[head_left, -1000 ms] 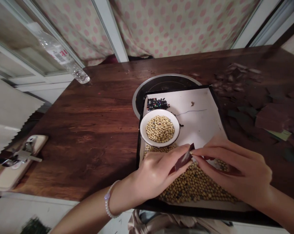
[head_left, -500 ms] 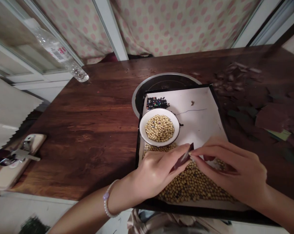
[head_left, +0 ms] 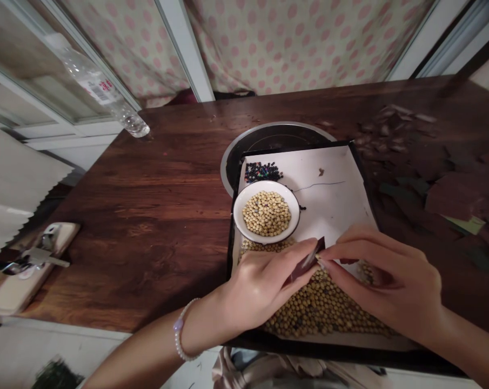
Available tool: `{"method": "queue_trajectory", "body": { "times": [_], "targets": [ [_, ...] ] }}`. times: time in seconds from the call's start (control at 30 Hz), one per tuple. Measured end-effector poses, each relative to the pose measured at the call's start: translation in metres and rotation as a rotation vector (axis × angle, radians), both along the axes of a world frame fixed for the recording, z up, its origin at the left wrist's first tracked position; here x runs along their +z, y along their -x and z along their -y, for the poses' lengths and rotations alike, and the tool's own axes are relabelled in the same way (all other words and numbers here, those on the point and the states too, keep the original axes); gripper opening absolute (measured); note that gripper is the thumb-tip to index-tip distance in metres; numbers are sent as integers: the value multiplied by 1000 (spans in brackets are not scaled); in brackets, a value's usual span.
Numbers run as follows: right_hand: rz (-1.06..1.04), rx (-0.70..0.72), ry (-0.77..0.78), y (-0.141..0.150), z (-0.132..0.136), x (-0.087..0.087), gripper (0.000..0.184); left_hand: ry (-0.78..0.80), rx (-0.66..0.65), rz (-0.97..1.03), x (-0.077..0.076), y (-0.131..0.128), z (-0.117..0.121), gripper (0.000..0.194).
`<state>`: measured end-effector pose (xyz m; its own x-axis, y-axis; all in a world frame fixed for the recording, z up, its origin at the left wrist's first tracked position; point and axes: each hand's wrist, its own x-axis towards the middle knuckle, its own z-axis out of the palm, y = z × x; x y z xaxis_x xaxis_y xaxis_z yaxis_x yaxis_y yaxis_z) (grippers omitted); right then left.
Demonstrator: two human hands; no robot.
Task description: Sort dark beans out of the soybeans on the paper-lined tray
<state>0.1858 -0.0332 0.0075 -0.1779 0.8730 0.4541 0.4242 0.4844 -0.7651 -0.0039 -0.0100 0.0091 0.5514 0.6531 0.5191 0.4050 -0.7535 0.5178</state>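
Note:
My left hand (head_left: 260,283), with a beaded bracelet (head_left: 178,324) at the wrist, pinches a small dark reddish-brown flat piece (head_left: 309,261) between thumb and fingers. At that piece's upper edge, the thumb and forefinger of my right hand (head_left: 396,283) are pressed together on a tiny pale bead (head_left: 318,257). Both hands are over a black-rimmed tray with a white lining (head_left: 329,208). Beneath them spreads a layer of tan beads (head_left: 321,308), partly hidden by the hands. A white bowl (head_left: 295,208) holding similar beads stands in the tray's left part.
Dark beads (head_left: 262,172) lie behind the bowl. The tray overlaps a round black plate (head_left: 238,148) on the wooden table (head_left: 167,216). Dark flat scraps (head_left: 450,197) cover the right side. A clear bottle (head_left: 102,89) is at the back left, and a pale board with metal hardware (head_left: 61,237) at the left edge.
The view has shifted very slightly. My right fingers have moved a little at the edge of the dark piece; my left hand keeps its hold.

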Motion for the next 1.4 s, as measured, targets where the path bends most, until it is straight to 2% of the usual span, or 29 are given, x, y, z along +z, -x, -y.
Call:
{"method": "queue_trajectory", "body": {
  "times": [0.23, 0.33, 0.47, 0.57, 0.7, 0.83, 1.2, 1.33, 1.4],
  "targets": [
    [102, -53, -161, 2, 2, -2, 28, 10, -7, -12, -1, 1, 0, 31],
    [105, -13, -159, 2, 3, -3, 28, 16, -38, -11, -2, 2, -1, 31],
    [71, -40, -162, 2, 4, -3, 29, 25, -33, 9, -2, 3, -2, 33],
    [47, 1, -115, 3, 4, -1, 26, 22, -53, 5, -2, 2, -3, 31],
    [27, -70, -47, 2, 0, 0, 21, 20, -27, 12, -1, 1, -2, 34],
    [-38, -20, 41, 0, -2, -1, 20, 37, -19, 23, -1, 1, -2, 36],
    [37, -94, -139, 1, 3, 0, 28, 14, -24, 24, -2, 2, -2, 35],
    [47, -17, -119, 3, 3, 0, 25, 38, -39, 9, -2, 2, -1, 33],
    [55, -26, -98, 3, 3, -1, 23, 42, -35, 14, -2, 2, -1, 34]
  ]
}}
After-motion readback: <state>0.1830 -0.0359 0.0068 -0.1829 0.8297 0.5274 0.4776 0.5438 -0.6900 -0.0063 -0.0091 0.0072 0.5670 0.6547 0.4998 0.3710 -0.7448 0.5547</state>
